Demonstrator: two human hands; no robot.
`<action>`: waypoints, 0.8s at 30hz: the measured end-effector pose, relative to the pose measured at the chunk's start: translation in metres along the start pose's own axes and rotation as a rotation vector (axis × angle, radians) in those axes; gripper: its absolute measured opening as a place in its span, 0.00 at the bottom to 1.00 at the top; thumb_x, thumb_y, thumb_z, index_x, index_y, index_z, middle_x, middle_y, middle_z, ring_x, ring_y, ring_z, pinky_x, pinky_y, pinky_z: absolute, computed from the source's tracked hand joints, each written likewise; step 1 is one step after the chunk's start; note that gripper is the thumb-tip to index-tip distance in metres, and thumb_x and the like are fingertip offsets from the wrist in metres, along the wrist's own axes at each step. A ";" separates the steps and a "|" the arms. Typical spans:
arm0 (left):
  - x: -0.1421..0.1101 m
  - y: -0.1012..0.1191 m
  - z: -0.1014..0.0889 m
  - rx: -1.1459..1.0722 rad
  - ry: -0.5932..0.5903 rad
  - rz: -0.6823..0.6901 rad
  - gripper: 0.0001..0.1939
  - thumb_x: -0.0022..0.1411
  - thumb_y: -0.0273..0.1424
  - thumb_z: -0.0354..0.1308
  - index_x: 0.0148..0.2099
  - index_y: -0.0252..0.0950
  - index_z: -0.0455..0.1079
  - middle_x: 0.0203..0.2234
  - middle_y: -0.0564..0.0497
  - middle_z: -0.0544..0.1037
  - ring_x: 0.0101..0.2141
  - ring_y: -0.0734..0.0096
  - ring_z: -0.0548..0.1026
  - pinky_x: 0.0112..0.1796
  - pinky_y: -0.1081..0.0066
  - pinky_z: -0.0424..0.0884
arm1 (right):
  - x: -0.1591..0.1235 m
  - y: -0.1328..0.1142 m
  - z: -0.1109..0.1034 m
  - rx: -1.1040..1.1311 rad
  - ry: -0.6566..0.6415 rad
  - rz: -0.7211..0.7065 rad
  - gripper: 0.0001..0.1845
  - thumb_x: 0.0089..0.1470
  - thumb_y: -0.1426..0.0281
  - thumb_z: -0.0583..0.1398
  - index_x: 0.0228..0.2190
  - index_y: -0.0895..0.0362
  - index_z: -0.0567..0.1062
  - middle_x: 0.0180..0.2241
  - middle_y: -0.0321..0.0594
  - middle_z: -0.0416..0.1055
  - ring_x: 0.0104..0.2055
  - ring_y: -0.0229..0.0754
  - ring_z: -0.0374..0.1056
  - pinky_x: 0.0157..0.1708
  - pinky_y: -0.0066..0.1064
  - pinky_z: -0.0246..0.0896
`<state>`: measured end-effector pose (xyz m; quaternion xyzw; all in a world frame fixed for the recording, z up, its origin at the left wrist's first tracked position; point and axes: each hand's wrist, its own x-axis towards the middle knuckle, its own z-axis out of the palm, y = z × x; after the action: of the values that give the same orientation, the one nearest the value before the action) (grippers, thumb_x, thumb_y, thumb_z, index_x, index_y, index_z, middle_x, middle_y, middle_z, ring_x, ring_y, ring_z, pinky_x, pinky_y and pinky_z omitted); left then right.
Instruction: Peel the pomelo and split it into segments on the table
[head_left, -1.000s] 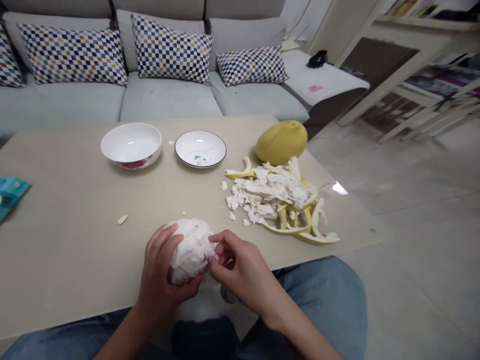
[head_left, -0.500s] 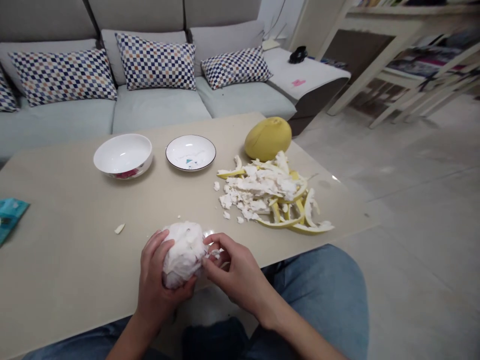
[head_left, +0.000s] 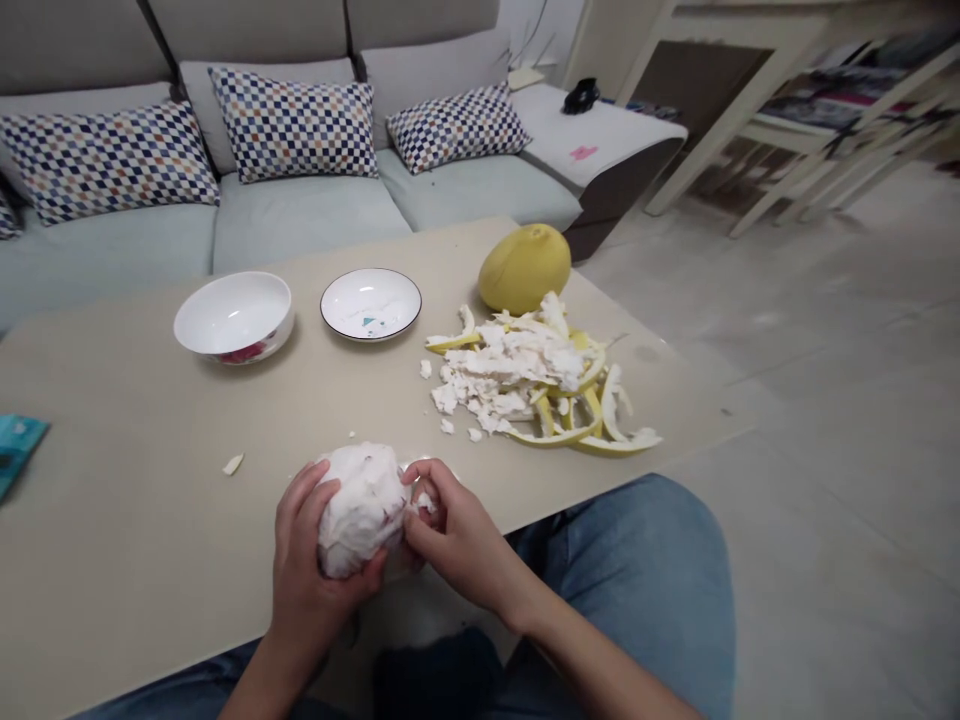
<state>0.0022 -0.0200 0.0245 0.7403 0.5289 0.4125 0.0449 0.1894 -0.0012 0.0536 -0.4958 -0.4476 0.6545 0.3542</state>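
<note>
A peeled pomelo (head_left: 363, 508), white with pith and showing faint pinkish patches, is at the near edge of the table. My left hand (head_left: 309, 540) wraps round its left side and underneath, holding it. At its right side, my right hand (head_left: 454, 535) is closed, thumb and forefinger pinching at the surface. A small scrap of white pith (head_left: 426, 503) shows within the curled fingers of that hand. Further off to the right lies a heap of pith and yellow peel strips (head_left: 517, 375), with a whole yellow pomelo (head_left: 525, 268) behind it.
A white bowl (head_left: 236, 312) and a shallow dark-rimmed plate (head_left: 371, 303) stand toward the table's far side. A teal packet (head_left: 21, 450) lies at the left, and a small peel scrap (head_left: 233, 464) nearer the middle. The sofa (head_left: 300, 215) with checked cushions is beyond.
The whole view has shifted slightly. My right fingers have curled in a little more beside the pomelo, while my left hand keeps its hold.
</note>
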 end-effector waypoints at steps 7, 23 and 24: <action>-0.002 0.003 -0.001 0.020 0.007 0.009 0.34 0.54 0.35 0.67 0.61 0.37 0.59 0.58 0.36 0.67 0.59 0.49 0.66 0.56 0.49 0.68 | -0.005 -0.001 -0.006 -0.446 0.231 -0.091 0.06 0.49 0.68 0.61 0.31 0.56 0.74 0.22 0.33 0.70 0.24 0.37 0.66 0.25 0.27 0.59; 0.000 0.008 -0.001 0.059 -0.006 -0.066 0.30 0.56 0.36 0.65 0.59 0.37 0.61 0.57 0.37 0.68 0.57 0.50 0.68 0.54 0.51 0.68 | 0.003 -0.003 -0.012 -0.635 0.208 -0.205 0.04 0.50 0.72 0.60 0.31 0.56 0.75 0.21 0.32 0.68 0.23 0.36 0.62 0.26 0.26 0.52; 0.000 0.008 -0.001 0.063 -0.006 -0.065 0.30 0.56 0.37 0.65 0.59 0.37 0.61 0.57 0.37 0.68 0.57 0.50 0.68 0.54 0.51 0.68 | 0.003 -0.003 -0.012 -0.644 0.206 -0.206 0.04 0.50 0.72 0.60 0.32 0.56 0.75 0.21 0.32 0.68 0.23 0.36 0.62 0.26 0.26 0.51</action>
<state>0.0072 -0.0238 0.0294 0.7252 0.5651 0.3917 0.0367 0.2001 0.0057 0.0544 -0.5977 -0.6406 0.3872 0.2872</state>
